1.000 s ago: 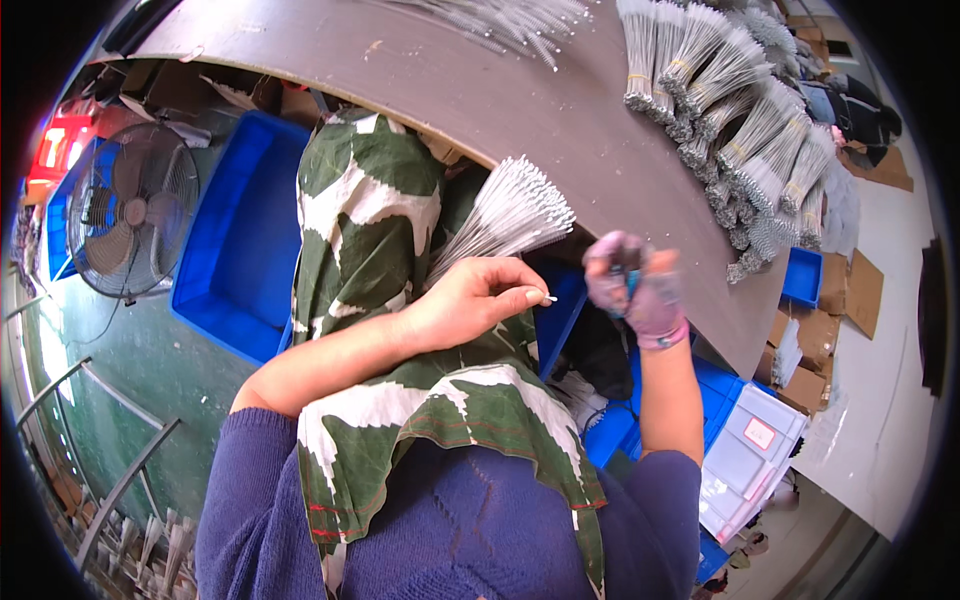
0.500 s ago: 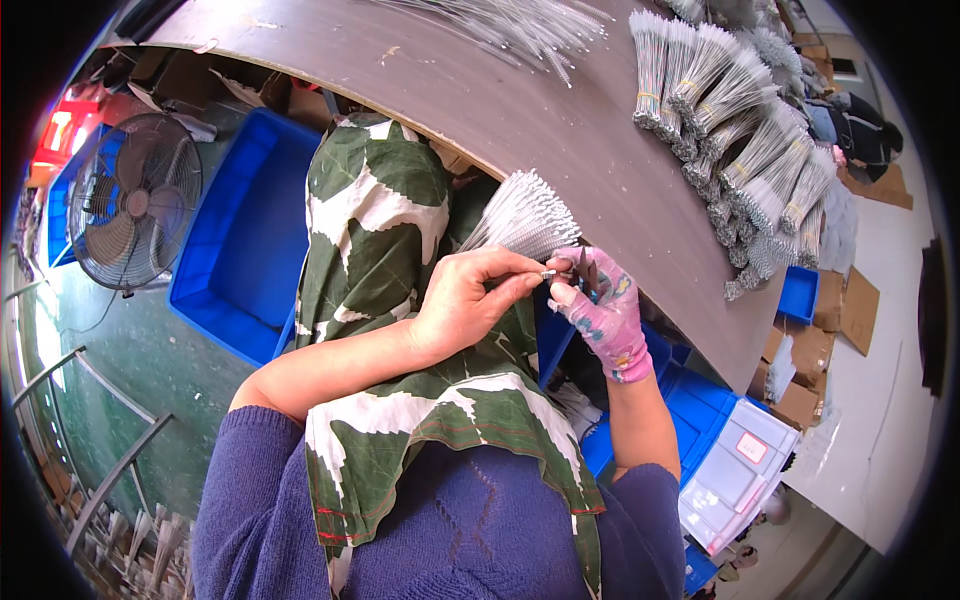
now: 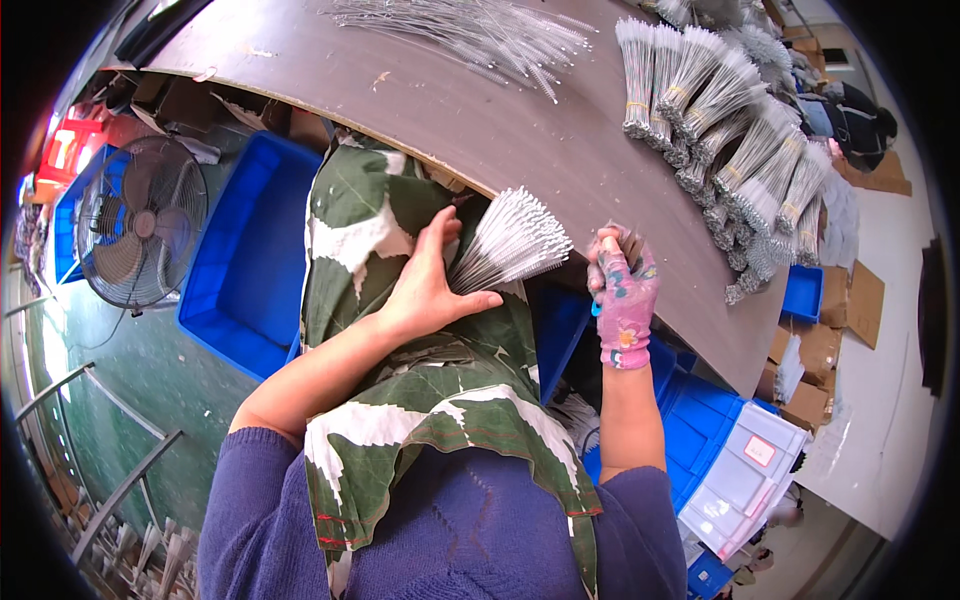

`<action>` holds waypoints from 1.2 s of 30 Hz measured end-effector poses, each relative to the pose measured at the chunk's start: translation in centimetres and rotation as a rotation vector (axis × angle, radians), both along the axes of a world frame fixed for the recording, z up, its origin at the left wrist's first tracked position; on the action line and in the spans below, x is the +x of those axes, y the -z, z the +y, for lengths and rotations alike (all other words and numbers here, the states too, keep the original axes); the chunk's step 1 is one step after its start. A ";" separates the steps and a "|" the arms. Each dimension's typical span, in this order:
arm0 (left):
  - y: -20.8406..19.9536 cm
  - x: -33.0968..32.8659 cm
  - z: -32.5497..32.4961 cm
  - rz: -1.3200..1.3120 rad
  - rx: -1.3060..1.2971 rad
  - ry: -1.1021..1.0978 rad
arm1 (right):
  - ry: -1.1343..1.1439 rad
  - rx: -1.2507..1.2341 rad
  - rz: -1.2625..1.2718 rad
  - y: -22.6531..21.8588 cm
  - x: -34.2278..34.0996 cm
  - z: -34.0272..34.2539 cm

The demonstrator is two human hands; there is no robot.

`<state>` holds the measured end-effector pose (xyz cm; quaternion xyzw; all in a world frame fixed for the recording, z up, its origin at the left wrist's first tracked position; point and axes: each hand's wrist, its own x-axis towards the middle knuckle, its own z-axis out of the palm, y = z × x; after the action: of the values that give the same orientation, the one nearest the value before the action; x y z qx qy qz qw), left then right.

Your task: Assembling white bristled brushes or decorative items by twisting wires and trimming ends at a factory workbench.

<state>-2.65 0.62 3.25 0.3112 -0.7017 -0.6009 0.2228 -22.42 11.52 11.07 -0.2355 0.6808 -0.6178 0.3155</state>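
A fanned bundle of thin wire brushes (image 3: 515, 238) with white bristle tips stands at my lap, against the table edge. My left hand (image 3: 428, 285) is spread around its lower part, thumb stretched out below and fingers on the far left side. The fingers do not close on it. My right hand (image 3: 622, 300), in a pink flowered glove with bare fingertips, is raised to the right of the bundle, over the table edge. It is closed around what look like small scissors (image 3: 597, 308); a bit of blue handle shows, and the rest is blurred or covered.
On the brown table (image 3: 420, 100) lie loose wire brushes (image 3: 480, 40) at the back and a heap of tied brush bundles (image 3: 740, 130) at right. A blue bin (image 3: 240, 250) and a standing fan (image 3: 145, 222) are at left. A lidded plastic box (image 3: 745, 475) stands at lower right.
My hands were together at a small piece in front of the bundle. They have parted: the left has opened and moved left around the bundle, the right has moved up and right.
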 end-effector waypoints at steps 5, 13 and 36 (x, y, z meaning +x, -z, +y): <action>1.7 -2.9 -3.2 -0.013 0.367 0.363 | -0.004 0.244 -0.279 3.4 1.8 1.5; 0.9 -3.2 -3.3 0.098 0.563 0.534 | -0.064 0.108 -0.335 4.9 3.5 0.8; 3.4 -4.4 -4.3 0.222 0.268 0.193 | -0.243 0.050 -0.400 2.5 1.3 -6.0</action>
<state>-7.08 -3.68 -0.16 0.2013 -0.6131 -0.7382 0.1965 -21.13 5.52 8.57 -0.1808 0.5864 -0.5927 0.5217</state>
